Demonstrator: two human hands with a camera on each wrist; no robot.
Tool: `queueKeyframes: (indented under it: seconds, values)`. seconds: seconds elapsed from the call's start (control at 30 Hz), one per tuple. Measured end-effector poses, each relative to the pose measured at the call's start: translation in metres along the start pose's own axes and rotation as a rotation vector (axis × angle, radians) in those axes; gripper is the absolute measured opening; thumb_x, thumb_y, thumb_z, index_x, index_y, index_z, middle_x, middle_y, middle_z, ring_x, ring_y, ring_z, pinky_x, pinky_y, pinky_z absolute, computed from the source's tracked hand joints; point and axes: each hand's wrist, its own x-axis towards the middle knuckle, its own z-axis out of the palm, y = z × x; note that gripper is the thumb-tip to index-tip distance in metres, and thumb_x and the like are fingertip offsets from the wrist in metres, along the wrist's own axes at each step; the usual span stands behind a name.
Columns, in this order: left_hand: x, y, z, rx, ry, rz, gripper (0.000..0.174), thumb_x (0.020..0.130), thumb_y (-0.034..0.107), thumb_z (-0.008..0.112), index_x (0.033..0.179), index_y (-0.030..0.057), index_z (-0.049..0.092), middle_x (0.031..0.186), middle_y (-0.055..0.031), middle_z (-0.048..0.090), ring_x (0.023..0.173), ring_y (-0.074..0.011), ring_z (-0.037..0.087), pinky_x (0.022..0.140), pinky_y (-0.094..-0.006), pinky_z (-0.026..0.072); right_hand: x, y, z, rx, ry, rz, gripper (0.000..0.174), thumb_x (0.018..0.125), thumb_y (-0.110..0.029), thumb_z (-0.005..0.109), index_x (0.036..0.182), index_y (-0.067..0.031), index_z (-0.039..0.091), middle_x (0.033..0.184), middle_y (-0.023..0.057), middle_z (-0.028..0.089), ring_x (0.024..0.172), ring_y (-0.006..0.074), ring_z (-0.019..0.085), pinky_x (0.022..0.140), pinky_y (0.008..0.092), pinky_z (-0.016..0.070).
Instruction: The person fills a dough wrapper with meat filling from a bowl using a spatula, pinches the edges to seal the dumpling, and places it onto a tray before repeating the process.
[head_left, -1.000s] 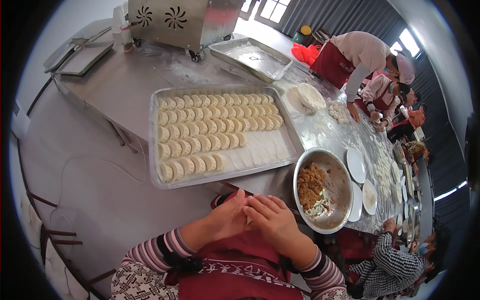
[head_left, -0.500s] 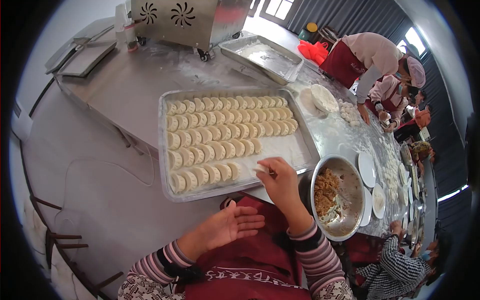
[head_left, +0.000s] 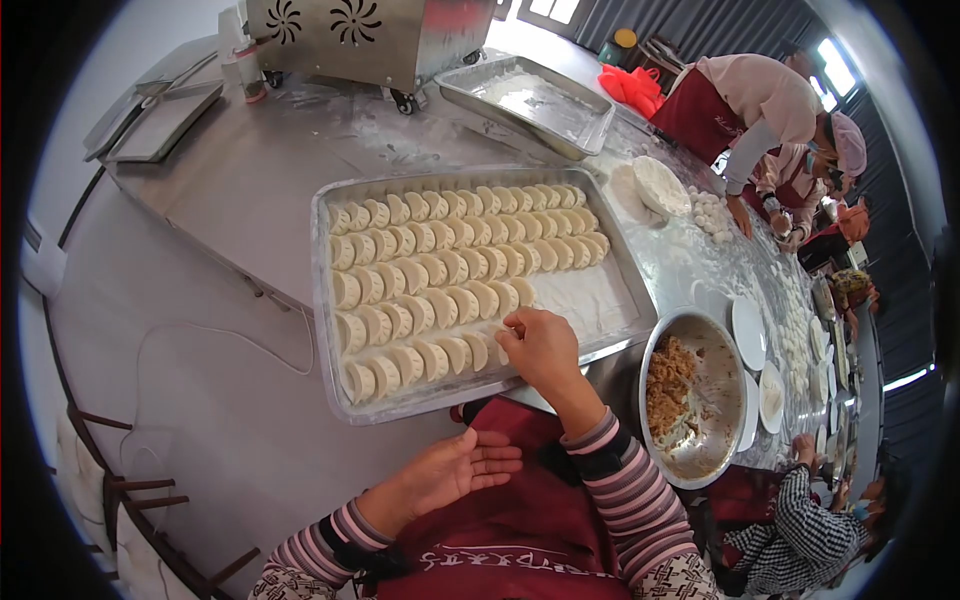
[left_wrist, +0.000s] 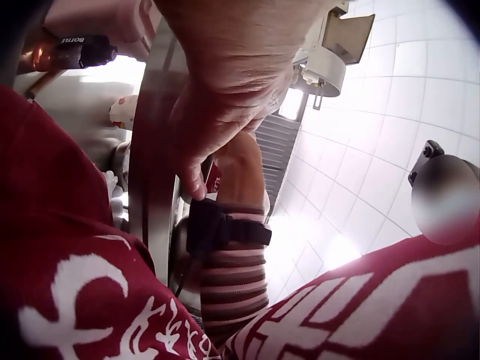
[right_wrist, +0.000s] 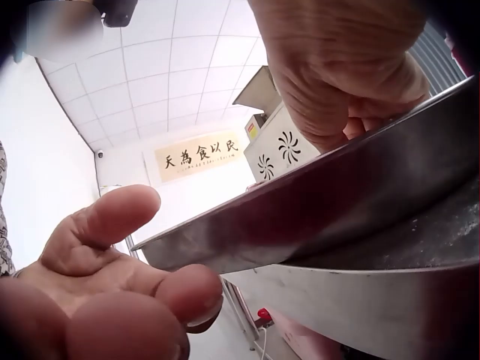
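Note:
Rows of pale crescent dumplings [head_left: 440,265] fill much of a metal tray [head_left: 333,385]. My right hand [head_left: 545,352] is over the tray's front part, fingers curled down at the end of the front row, pinching a dumpling mostly hidden by the fingers. The right wrist view has this hand [right_wrist: 345,75] at the tray's rim [right_wrist: 300,201]. Palm up, my left hand [head_left: 462,470] is held before the apron, fingers extended and holding nothing; it also shows in the left wrist view [left_wrist: 232,67].
Right of the tray stands a metal bowl [head_left: 735,420] with brown filling [head_left: 668,390]. Beyond are white plates [head_left: 748,333], a flour bowl [head_left: 660,187], dough pieces [head_left: 710,215] and another tray [head_left: 600,132]. A wheeled machine [head_left: 335,50] stands at the back; people work along the right.
The hands were together, then parted. My right hand has carried a dumpling to the end of the tray's front row, while my left hand has stayed low and palm up.

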Motion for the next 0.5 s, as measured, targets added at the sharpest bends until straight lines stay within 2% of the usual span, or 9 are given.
queueKeyframes:
  seconds: [0.27, 0.43, 0.5]
  values:
    - [0.002, 0.001, -0.003, 0.005, 0.014, -0.002, 0.054, 0.097, 0.040, 0.048, 0.130, -0.0026, 0.045, 0.133, -0.0232, 0.047, 0.126, -0.0334, 0.046, 0.108, -0.0458, 0.0352, 0.002, 0.000, 0.004, -0.052, -0.038, -0.037, 0.018, 0.074, -0.022, 0.070, 0.083, -0.0068, 0.070, 0.081, 0.0139, 0.068, 0.080, 0.0326, 0.066, 0.071, 0.0428, 0.0515]
    - [0.001, 0.002, 0.001, 0.021, 0.028, 0.002, 0.052, 0.097, 0.039, 0.048, 0.129, -0.0020, 0.046, 0.133, -0.0227, 0.048, 0.125, -0.0326, 0.047, 0.107, -0.0449, 0.0360, 0.002, 0.002, 0.013, -0.144, 0.037, -0.124, 0.017, 0.074, -0.021, 0.070, 0.080, -0.0054, 0.070, 0.080, 0.0141, 0.067, 0.077, 0.0328, 0.065, 0.068, 0.0422, 0.0508]
    - [0.002, 0.001, 0.003, 0.006, 0.020, -0.007, 0.049, 0.099, 0.038, 0.046, 0.126, -0.0029, 0.045, 0.129, -0.0220, 0.050, 0.121, -0.0307, 0.050, 0.104, -0.0429, 0.0397, 0.002, -0.002, 0.012, -0.154, 0.026, -0.117, 0.017, 0.074, -0.021, 0.069, 0.080, -0.0058, 0.070, 0.082, 0.0144, 0.066, 0.078, 0.0331, 0.064, 0.069, 0.0427, 0.0505]
